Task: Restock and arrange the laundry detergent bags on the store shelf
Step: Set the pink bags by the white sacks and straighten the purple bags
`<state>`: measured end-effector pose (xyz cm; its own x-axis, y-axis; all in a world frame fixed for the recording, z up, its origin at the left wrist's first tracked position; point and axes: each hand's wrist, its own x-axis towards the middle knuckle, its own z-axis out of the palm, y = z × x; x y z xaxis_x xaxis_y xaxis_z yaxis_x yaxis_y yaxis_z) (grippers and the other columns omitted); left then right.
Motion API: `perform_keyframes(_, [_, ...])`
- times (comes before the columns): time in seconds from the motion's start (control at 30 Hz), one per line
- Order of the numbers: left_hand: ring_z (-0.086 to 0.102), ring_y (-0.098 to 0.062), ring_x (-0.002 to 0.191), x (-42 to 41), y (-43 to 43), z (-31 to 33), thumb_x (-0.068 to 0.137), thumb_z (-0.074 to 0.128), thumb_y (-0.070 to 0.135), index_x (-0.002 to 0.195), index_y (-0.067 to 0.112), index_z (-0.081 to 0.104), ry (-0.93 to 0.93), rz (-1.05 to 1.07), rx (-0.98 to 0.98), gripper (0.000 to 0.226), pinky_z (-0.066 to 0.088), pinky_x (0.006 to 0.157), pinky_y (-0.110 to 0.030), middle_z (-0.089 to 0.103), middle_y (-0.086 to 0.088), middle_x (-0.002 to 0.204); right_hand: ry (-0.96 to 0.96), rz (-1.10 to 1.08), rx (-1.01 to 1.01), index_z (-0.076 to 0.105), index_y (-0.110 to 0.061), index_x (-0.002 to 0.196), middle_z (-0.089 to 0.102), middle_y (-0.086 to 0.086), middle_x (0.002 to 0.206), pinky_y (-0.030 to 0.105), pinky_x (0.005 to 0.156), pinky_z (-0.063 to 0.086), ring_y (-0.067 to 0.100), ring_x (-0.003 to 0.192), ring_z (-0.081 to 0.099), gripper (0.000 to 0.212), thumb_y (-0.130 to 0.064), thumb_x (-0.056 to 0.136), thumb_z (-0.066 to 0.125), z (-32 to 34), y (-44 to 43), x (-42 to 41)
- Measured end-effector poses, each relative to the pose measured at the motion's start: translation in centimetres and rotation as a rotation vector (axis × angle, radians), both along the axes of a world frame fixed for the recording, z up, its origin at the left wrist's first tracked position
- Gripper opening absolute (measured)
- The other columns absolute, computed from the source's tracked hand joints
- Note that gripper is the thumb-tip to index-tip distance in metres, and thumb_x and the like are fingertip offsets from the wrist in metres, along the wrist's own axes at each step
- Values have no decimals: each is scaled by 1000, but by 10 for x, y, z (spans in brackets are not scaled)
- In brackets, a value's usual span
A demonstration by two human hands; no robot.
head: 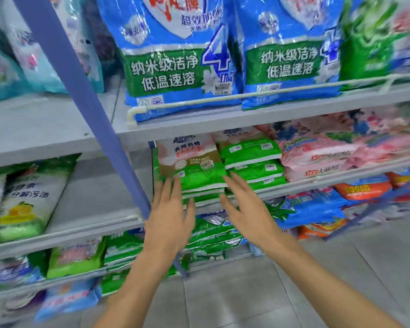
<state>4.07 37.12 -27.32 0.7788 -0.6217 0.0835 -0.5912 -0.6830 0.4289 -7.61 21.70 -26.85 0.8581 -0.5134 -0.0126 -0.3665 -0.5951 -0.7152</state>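
Flanking the front end of the stack of green bags (199,178), the left hand (168,209) and right hand (244,209) sit one on each side of it, probably to square it up or pull it forward on the middle shelf (329,179). Both hands are spread with straight fingers and grip nothing (whether the fingertips touch the plastic is unclear). A second green stack (253,159) lies just beside.

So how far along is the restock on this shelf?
Done: blue bags stand up top; pink bags and the right green stack lie piled below. In hand: nothing held; left hand and right hand, fingers straight, reach either side of the uneven left green stack. Left: probably squaring that stack.
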Motion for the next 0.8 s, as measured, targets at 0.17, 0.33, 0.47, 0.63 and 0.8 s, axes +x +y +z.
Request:
perform_keyframes(0.17, [20, -34, 152, -39, 15, 18, 104, 46, 43, 152, 12, 41, 130, -53, 59, 58, 21, 124, -48, 29, -16, 163, 68, -95, 4, 28, -25, 161, 23, -7, 169, 35, 126, 21, 11, 155, 20, 64, -48, 105, 46, 22, 6, -58])
perform_keyframes(0.33, [26, -30, 151, -88, 15, 37, 102, 44, 50, 151, 17, 43, 211, -167, 16, 58, 27, 122, -45, 36, -6, 160, 65, -256, 4, 35, -22, 158, 33, -2, 165, 23, 118, 20, 14, 153, 26, 62, -46, 103, 52, 38, 9, -127])
perform_keyframes(0.47, [30, -23, 148, -127, -7, 58, 103, 49, 44, 150, 17, 46, 208, -274, 6, 54, 23, 123, -37, 41, -5, 158, 65, -355, 13, 36, -19, 158, 33, -3, 164, 25, 122, 17, 12, 152, 26, 65, -47, 102, 55, 53, 3, -184])
perform_keyframes(0.63, [30, -20, 148, -174, -53, 78, 102, 46, 52, 151, 21, 45, 207, -380, -16, 58, 25, 123, -40, 40, -1, 158, 64, -462, -87, 40, -18, 156, 38, -3, 163, 27, 123, 19, 13, 152, 29, 64, -48, 102, 55, 79, -25, -256])
perform_keyframes(0.8, [27, -15, 150, -238, -109, 94, 102, 47, 50, 153, 21, 43, 208, -509, -46, 58, 22, 124, -36, 37, 1, 160, 19, -592, -130, 47, -21, 151, 46, -6, 156, 32, 118, 31, 13, 146, 38, 58, -48, 101, 57, 100, -58, -333])
